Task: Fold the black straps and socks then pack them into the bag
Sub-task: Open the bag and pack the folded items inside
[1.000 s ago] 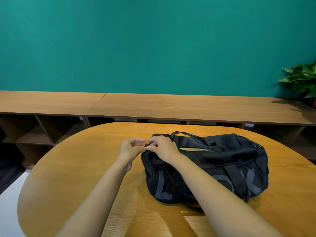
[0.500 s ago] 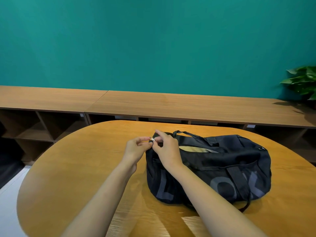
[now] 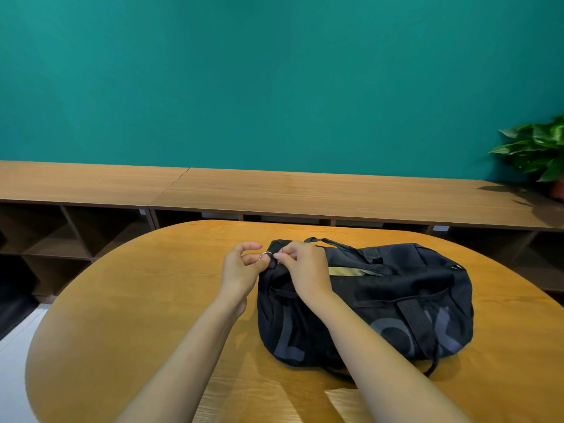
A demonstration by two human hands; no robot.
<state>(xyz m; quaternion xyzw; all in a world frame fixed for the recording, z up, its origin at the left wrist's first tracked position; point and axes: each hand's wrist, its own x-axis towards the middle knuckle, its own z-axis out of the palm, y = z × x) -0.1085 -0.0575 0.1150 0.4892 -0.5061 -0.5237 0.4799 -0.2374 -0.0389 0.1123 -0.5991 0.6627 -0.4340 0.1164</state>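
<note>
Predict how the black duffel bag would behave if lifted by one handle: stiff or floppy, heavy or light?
Probably floppy: the duffel bag sags and creases on the table, so it would likely droop. Likely light for its size, since its top looks slack and half-collapsed. Unlikely to roll: soft fabric, flat-settled base.

The bag (image 3: 381,300) lies on the bench (image 3: 137,315), toward its right half. The grip is at the top of the bag's left end. There the left hand (image 3: 239,270) pinches a small ring (image 3: 265,255), and just right of it the right hand (image 3: 305,270) pinches the bag's end. The bag's top opening (image 3: 351,271) runs right of the grip, with a handle (image 3: 329,241) just behind it. Behind the bench, beyond the grip, stands a shelf unit (image 3: 305,193). A plant (image 3: 537,151) sits on the unit's far right end.
</note>
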